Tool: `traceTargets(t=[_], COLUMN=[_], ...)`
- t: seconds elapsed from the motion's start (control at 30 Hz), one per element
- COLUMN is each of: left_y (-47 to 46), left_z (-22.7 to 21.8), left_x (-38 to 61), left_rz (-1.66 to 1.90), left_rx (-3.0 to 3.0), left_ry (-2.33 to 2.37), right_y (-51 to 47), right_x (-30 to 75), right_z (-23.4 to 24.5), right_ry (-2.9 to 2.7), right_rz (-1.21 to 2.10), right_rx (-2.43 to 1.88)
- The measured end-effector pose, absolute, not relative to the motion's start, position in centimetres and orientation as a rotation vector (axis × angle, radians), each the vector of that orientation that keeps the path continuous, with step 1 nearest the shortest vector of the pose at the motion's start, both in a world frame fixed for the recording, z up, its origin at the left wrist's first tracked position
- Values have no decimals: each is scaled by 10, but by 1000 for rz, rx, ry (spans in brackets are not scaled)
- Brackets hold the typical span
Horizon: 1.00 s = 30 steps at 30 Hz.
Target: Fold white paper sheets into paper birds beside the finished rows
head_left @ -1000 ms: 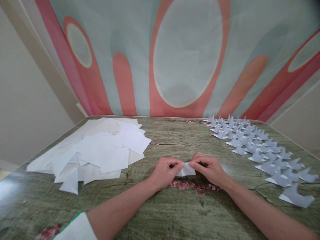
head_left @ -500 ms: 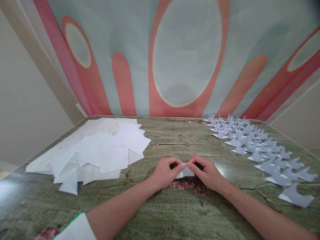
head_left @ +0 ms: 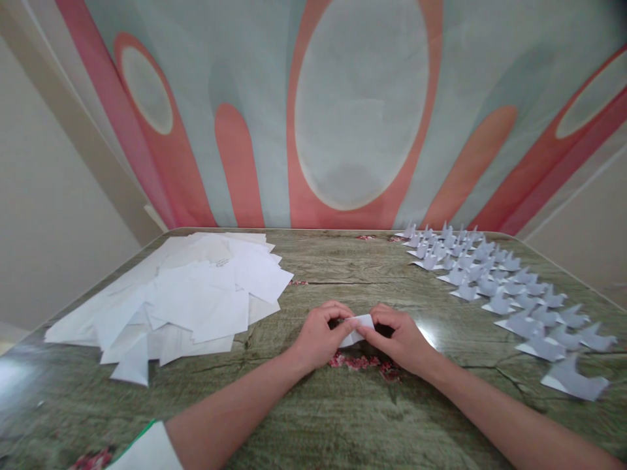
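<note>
A small folded piece of white paper (head_left: 363, 320) is held between my two hands, just above the table near its middle. My left hand (head_left: 321, 335) pinches its left side between thumb and fingers. On the other side my right hand (head_left: 399, 336) grips it, the thumb pressed on the paper's lower front. Part of the paper is covered by my thumbs and fingertips, so its full folded shape cannot be made out.
A loose heap of white paper sheets (head_left: 196, 294) spreads over the table's left side, a white paper triangle (head_left: 133, 364) at its near edge. Rows of folded white paper birds (head_left: 519, 320) stand on the right. The wood-patterned table (head_left: 313, 418) meets a painted wall (head_left: 274, 163) behind.
The paper between my hands has turned, and a flat white face now shows above my thumbs. My right thumb has shifted left and lower. The view has moved slightly.
</note>
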<state>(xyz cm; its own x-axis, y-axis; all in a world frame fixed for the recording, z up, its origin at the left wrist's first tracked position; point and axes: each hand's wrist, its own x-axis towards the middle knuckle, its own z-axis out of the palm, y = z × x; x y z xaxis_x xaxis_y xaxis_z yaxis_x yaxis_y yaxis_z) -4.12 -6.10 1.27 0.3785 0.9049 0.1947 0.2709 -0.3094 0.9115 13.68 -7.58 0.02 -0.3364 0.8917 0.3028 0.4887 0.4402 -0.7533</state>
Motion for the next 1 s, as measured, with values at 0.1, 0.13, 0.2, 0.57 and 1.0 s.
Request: traceTargets(t=[0.1,0.13,0.2,0.57,1.0], left_y=[-60,-60,-57,-43,-57], left_z=[12,11,10,6,8], left_x=[-40,-40,-40,-50,-44], left_rz=[946,947,948,925,1123], left_rx=[1780,1773,1748,1620,1633], left_ry=[1038,1038,1046,1126,1104], right_y=[-76,-76,-75,-68,-66], right_x=[136,136,136,144,145], right_z=[0,0,1,2,-5], right_ry=[-1960,-1952,-1941,-1980,-1591], right_rz=[741,751,767,769,876], right_rx=[-1177,-1185,-1194,-1186,-1288])
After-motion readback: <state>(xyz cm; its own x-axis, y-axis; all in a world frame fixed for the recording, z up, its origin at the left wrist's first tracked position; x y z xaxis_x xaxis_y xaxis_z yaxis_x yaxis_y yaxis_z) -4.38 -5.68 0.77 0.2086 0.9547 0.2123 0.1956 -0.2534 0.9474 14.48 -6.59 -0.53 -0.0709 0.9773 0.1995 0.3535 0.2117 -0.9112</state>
